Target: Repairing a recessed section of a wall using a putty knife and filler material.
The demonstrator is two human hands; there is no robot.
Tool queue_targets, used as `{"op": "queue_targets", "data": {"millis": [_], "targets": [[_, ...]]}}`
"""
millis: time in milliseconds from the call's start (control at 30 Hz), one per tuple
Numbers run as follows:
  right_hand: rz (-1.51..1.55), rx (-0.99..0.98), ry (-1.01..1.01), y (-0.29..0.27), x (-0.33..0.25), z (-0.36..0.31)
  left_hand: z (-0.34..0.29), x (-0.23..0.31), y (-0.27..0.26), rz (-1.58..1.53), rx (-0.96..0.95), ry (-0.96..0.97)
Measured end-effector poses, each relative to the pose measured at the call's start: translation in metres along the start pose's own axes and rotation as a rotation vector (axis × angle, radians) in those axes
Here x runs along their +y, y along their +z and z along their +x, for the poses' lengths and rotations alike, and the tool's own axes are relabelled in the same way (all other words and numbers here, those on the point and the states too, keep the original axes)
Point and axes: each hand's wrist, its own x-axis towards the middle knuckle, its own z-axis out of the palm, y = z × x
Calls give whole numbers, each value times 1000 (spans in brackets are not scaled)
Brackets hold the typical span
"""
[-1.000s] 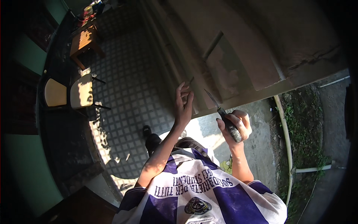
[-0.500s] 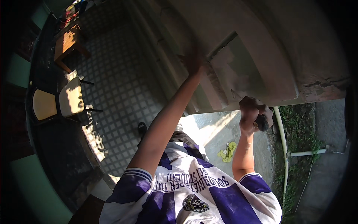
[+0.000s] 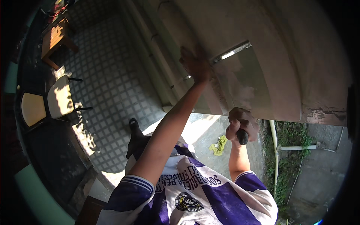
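My left hand (image 3: 197, 66) rests, dim and slightly blurred, against a large pinkish-beige panel (image 3: 277, 75), fingers apart and nothing seen in them. Just to its right, bright light shows in a narrow slot (image 3: 232, 52) at the edge of a grey-green patch (image 3: 251, 71) in the panel. Lower down, my right hand (image 3: 243, 122) is wrapped round the dark rounded handle (image 3: 243, 137) of a tool, close to the panel's lower edge. The handle's butt points toward me. The tool's blade is hidden behind the fist now; the earlier frame shows a thin pointed tip.
A crumpled yellow-green cloth (image 3: 218, 145) lies on the concrete below. Two pale chairs (image 3: 60, 96) and a wooden table (image 3: 55, 39) stand on the left by the tiled floor (image 3: 108, 75). A white pipe (image 3: 275, 150) runs past greenery at the right.
My view has shifted a little. The tool's tip has gone out of sight behind my right fist. Light now shows through the slot, which was dark. My left hand stays on the panel.
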Motion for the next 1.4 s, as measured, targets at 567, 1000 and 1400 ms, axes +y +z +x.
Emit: {"op": "queue_targets", "data": {"millis": [567, 1000, 1400], "targets": [[-391, 63, 47, 8, 33, -2, -2, 10, -9, -2, -47, -27], [-266, 97, 60, 13, 30, 3, 0, 3, -8, 6, -22, -31], [82, 105, -4, 12, 19, 10, 2, 3, -11, 37, -5, -43]]}}
